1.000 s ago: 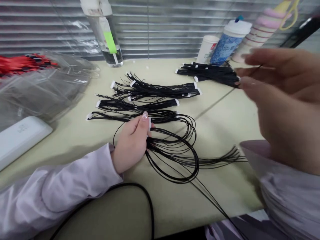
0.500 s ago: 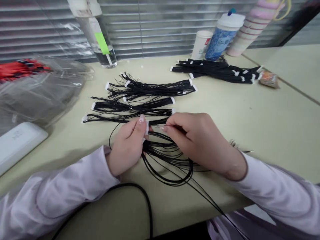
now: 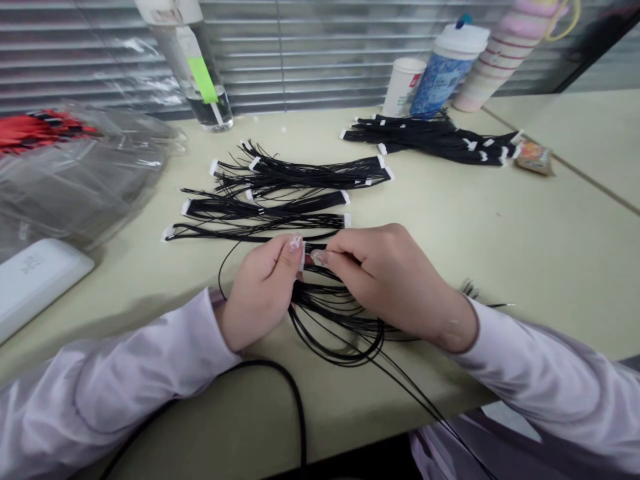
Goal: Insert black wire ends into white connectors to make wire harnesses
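Observation:
My left hand (image 3: 267, 287) is closed around a white plastic connector (image 3: 303, 257), its thumb pressed on the housing. Black wires (image 3: 345, 313) run from under that hand in a looped bundle to the right and below my right hand (image 3: 385, 277). The right thumb and index finger are pinched close against the connector's right side, on a thin black wire that is mostly hidden by the fingers. Just beyond both hands lie finished-looking black wire harnesses (image 3: 280, 213) with white connectors at their ends. Bare metal wire tips (image 3: 470, 288) show by the right wrist.
Another pile of black harnesses (image 3: 425, 141) lies at the back right beside a small packet (image 3: 534, 159). Cups (image 3: 403, 87) and bottles (image 3: 207, 87) stand along the blinds. A plastic bag (image 3: 125, 180) with red wires and a white device (image 3: 45, 280) occupy the left. A black cable (image 3: 295, 393) curves in front.
My right hand has moved slightly left, so its fingertips are now up against the connector. My left hand has shifted a little right with the connector.

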A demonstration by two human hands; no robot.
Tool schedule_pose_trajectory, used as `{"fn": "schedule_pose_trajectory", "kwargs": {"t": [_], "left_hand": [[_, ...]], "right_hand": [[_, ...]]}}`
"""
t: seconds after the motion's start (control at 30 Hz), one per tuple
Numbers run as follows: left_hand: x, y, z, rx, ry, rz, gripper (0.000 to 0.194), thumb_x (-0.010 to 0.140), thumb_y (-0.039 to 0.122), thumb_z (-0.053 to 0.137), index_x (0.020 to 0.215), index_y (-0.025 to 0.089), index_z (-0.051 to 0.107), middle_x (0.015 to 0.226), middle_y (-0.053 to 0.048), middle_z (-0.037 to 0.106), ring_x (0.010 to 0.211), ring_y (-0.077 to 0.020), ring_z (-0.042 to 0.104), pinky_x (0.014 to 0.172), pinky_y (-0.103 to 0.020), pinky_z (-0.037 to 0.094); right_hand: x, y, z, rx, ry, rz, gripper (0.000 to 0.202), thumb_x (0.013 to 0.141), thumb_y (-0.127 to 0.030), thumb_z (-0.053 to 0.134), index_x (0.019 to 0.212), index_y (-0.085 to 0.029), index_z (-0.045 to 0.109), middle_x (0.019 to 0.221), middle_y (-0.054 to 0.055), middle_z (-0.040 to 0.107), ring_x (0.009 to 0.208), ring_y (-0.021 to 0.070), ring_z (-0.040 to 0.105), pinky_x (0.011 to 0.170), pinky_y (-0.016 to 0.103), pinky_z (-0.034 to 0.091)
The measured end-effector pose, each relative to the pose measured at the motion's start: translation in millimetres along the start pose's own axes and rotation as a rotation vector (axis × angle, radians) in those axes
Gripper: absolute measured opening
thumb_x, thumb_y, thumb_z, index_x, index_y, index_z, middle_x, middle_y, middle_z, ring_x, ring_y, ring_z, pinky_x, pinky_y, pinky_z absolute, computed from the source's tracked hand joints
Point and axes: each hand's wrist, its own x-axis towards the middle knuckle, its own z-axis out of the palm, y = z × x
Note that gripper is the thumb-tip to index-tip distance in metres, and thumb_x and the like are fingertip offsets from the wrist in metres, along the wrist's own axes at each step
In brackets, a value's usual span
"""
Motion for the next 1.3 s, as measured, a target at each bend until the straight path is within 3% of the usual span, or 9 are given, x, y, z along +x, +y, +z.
{"fn": "schedule_pose_trajectory", "kwargs": {"t": [0.33, 0.47, 0.6, 0.73, 0.87, 0.97, 1.1, 1.23, 1.3], "left_hand": [[1, -2, -1.0, 0.046, -0.027, 0.042, 0.034, 0.091, 0.030, 0.033, 0.060, 0.017, 0.044, 0.054, 0.002, 0.049, 0.050, -0.0083, 0.043, 0.048, -0.020, 0.036], [2, -4, -0.2, -0.035, 0.034, -0.091, 0.037, 0.090, 0.038, 0.032, 0.062, 0.018, 0.046, 0.054, 0.002, 0.049, 0.045, -0.0081, 0.043, 0.042, -0.020, 0.037], [4, -5, 0.2, -0.126, 0.018, -0.208, 0.040, 0.088, 0.047, 0.032, 0.069, 0.018, 0.050, 0.057, 0.002, 0.052, 0.041, -0.0080, 0.044, 0.034, -0.019, 0.034], [7, -4, -0.6, -0.131, -0.057, -0.157, 0.041, 0.088, 0.047, 0.033, 0.066, 0.017, 0.051, 0.055, 0.002, 0.050, 0.046, -0.0083, 0.048, 0.039, -0.018, 0.038], [7, -9, 1.3, -0.214, -0.015, -0.223, 0.043, 0.085, 0.053, 0.037, 0.064, 0.017, 0.051, 0.058, 0.001, 0.053, 0.047, -0.0083, 0.050, 0.038, -0.018, 0.038], [5, -16, 5.0, -0.324, 0.044, -0.342, 0.042, 0.082, 0.056, 0.040, 0.071, 0.018, 0.053, 0.063, 0.000, 0.057, 0.043, -0.0087, 0.050, 0.033, -0.019, 0.035], [3, -23, 9.2, -0.374, 0.142, -0.391, 0.041, 0.082, 0.056, 0.038, 0.076, 0.019, 0.054, 0.064, 0.000, 0.059, 0.039, -0.0089, 0.047, 0.031, -0.020, 0.033], [3, -21, 8.4, -0.358, 0.182, -0.355, 0.042, 0.082, 0.057, 0.038, 0.073, 0.019, 0.052, 0.065, 0.000, 0.060, 0.045, -0.0096, 0.049, 0.035, -0.021, 0.036], [2, -17, 6.8, -0.342, 0.183, -0.343, 0.042, 0.083, 0.057, 0.037, 0.073, 0.019, 0.052, 0.065, 0.000, 0.059, 0.048, -0.0103, 0.050, 0.038, -0.021, 0.038]], "right_hand": [[2, 1, 7, 0.037, 0.051, -0.069, 0.025, 0.085, -0.027, 0.047, 0.065, -0.016, 0.057, 0.057, -0.003, 0.054, 0.051, 0.0060, 0.040, 0.055, 0.022, 0.029], [4, 15, -1, 0.012, 0.168, -0.158, 0.015, 0.079, -0.031, 0.059, 0.083, -0.016, 0.060, 0.071, -0.001, 0.058, 0.061, 0.0090, 0.047, 0.059, 0.022, 0.036], [10, 43, -10, -0.330, 0.148, -0.169, 0.051, 0.067, -0.032, 0.070, 0.112, -0.015, 0.054, 0.106, 0.012, 0.053, 0.096, 0.0246, 0.049, 0.078, 0.035, 0.040], [26, 63, -9, -0.589, 0.248, -0.136, 0.033, 0.082, -0.038, 0.052, 0.108, -0.018, 0.058, 0.119, 0.013, 0.050, 0.107, 0.0301, 0.044, 0.089, 0.044, 0.033], [41, 64, -7, -0.688, 0.365, -0.159, 0.035, 0.089, -0.042, 0.036, 0.102, -0.019, 0.059, 0.106, 0.008, 0.060, 0.098, 0.0255, 0.051, 0.093, 0.043, 0.029], [38, 53, -13, -0.699, 0.266, -0.051, 0.043, 0.081, -0.053, 0.044, 0.091, -0.014, 0.060, 0.083, 0.010, 0.062, 0.079, 0.0231, 0.055, 0.072, 0.036, 0.037], [18, 37, -32, -0.728, 0.044, 0.118, 0.057, 0.074, -0.069, 0.041, 0.059, -0.016, 0.057, 0.054, 0.006, 0.051, 0.054, 0.0164, 0.046, 0.050, 0.028, 0.025], [1, 29, -42, -0.371, -0.434, 0.030, 0.051, 0.082, -0.054, 0.042, 0.048, -0.017, 0.048, 0.046, 0.000, 0.043, 0.044, 0.0083, 0.033, 0.046, 0.025, 0.024], [-1, 26, -37, -0.066, -0.529, -0.081, 0.039, 0.086, -0.041, 0.042, 0.057, -0.018, 0.052, 0.053, -0.002, 0.049, 0.048, 0.0073, 0.038, 0.048, 0.022, 0.030]]}}
